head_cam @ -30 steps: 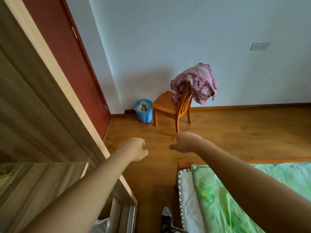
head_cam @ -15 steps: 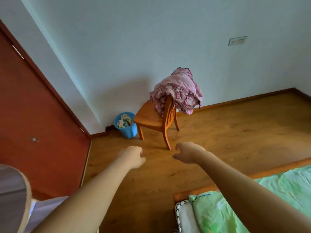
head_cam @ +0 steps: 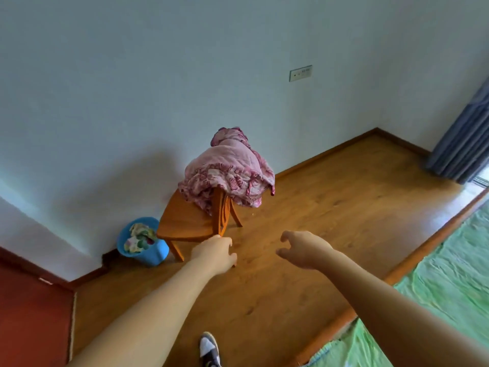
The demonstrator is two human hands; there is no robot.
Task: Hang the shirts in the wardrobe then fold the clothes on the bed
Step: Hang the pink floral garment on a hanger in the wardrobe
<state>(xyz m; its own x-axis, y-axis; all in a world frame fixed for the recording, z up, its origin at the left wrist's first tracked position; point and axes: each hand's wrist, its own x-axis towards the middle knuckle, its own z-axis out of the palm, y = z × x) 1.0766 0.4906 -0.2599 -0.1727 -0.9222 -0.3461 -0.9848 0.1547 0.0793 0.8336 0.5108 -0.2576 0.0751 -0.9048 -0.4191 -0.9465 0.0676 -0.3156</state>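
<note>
A pink floral quilted garment (head_cam: 230,173) is draped over the back of a wooden chair (head_cam: 190,223) against the far wall. My left hand (head_cam: 215,254) reaches forward over the floor just in front of the chair, fingers loosely curled, holding nothing. My right hand (head_cam: 301,249) is stretched out beside it, fingers spread and relaxed, empty. The bed (head_cam: 447,282) with a green sheet lies at the lower right. The wardrobe is out of view.
A blue bin (head_cam: 144,243) with crumpled cloth stands left of the chair by the wall. A red-brown door (head_cam: 31,321) is at the lower left. A blue curtain (head_cam: 465,144) hangs at the far right. My shoe (head_cam: 209,349) stands on the wooden floor.
The view has swung right, away from the wardrobe and door, and closer to the chair. Both hands have loosened from fists, the right one opening its fingers.
</note>
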